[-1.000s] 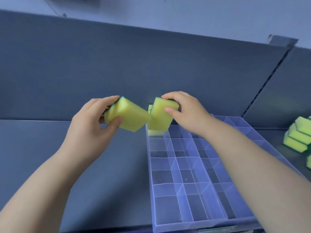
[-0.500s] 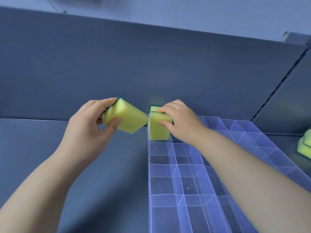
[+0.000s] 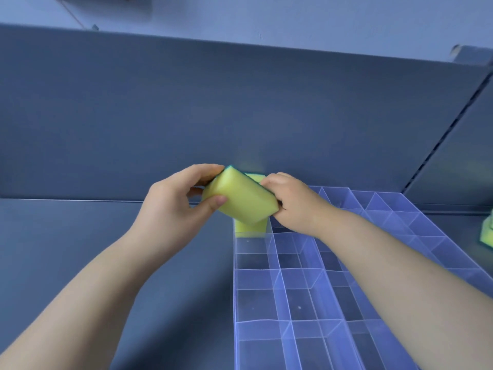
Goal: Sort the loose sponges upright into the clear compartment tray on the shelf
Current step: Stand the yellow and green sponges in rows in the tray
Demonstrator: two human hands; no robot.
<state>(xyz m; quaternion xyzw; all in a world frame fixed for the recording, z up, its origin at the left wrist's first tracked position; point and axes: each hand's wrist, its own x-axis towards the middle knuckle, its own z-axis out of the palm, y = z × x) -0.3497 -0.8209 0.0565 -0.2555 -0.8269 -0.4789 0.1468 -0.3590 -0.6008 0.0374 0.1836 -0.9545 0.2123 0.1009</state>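
Left hand point(image 3: 170, 206) has carried its sponge point(image 3: 240, 201) right, over the tray's point(image 3: 293, 279) far-left cell, thumb and fingers clamped round it. Right hand point(image 3: 296, 206) is at the seated sponge point(image 3: 249, 228); can't tell its grip. Best to turn the sponge upright, then slide it down beside the seated sponge.

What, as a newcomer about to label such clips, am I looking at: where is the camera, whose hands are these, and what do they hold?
There is no machine here. A person works with bare hands, and the one picture comes from a camera worn on their head, looking forward and down. A clear tray with many compartments lies on a grey shelf. The left hand grips a tilted yellow sponge with a green edge. The right hand has curled fingers at the sponge's other end; whether it grips is unclear. A second sponge stands upright in the tray's far left compartment. At the right edge lie more sponges.
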